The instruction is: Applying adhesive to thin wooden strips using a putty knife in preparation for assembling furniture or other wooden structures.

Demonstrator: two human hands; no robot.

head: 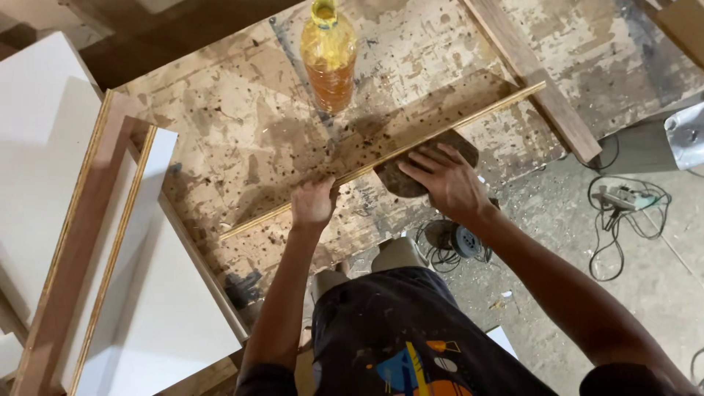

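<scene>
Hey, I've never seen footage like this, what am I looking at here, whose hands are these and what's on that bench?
This is one picture from a camera worn on a person's head, looking straight down, so both bare hands are the wearer's own. They stand at a worn, stained workbench. A long thin wood strip lies slantwise across it. The left hand grips the strip near its middle. The right hand lies flat, fingers spread, on a dark rounded pad set against the strip. Behind stands a plastic bottle of amber liquid. White boards lean at the left, and cables lie on the floor to the right.
</scene>
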